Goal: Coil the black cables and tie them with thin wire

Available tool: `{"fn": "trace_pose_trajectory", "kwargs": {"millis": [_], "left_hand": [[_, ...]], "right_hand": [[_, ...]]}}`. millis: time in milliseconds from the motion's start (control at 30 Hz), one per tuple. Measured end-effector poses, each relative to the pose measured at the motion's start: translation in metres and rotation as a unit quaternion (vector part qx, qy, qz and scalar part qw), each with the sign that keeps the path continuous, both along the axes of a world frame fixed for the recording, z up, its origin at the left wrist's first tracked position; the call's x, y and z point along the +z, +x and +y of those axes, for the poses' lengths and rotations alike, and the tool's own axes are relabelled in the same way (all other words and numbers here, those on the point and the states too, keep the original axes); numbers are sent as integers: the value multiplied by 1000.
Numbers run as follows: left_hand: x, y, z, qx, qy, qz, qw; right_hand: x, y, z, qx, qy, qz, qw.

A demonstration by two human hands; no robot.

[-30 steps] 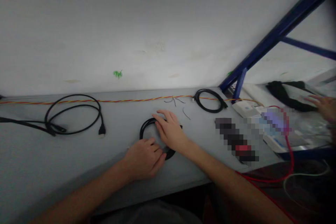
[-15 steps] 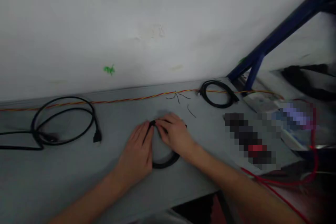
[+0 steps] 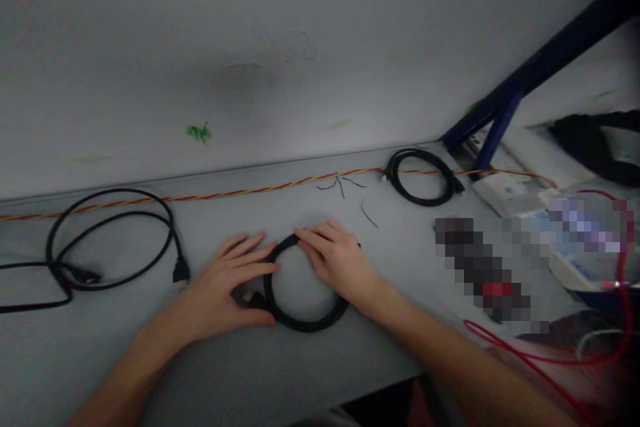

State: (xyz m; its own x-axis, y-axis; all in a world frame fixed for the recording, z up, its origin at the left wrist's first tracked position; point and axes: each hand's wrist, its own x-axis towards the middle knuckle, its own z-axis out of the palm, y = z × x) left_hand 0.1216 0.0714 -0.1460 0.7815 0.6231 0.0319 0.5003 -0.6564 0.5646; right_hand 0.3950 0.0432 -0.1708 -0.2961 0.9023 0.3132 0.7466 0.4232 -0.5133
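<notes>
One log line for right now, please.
left hand: spread at black coil | right hand: over its upper right | second coil: farther right

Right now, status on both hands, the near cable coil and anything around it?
Left hand spread at left side of coiled black cable. Right hand over its upper right, grip unclear. Thin dark strands, second coil beyond.

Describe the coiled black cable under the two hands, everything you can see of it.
The coiled black cable lies in a roughly round ring of several bunched turns on the grey tabletop. Its sheath looks smooth, like rubber or plastic. A black plug with a paler tip points out at the left. The spread left hand touches the ring's left side; the right hand covers its upper right, hiding part.
</notes>
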Motion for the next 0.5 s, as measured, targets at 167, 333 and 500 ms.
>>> {"fn": "trace_pose_trajectory", "kwargs": {"millis": [167, 333, 500], "left_hand": [[-2, 0, 4, 7, -3, 0, 1000], [-13, 2, 2, -20, 110, -58, 992], [-17, 12, -3, -29, 122, -83, 989]], "right_hand": [[3, 9, 8, 74, -3, 6, 997], [6, 18, 21, 135, -15, 19, 991], [3, 22, 31, 170, -9, 43, 984]]}}
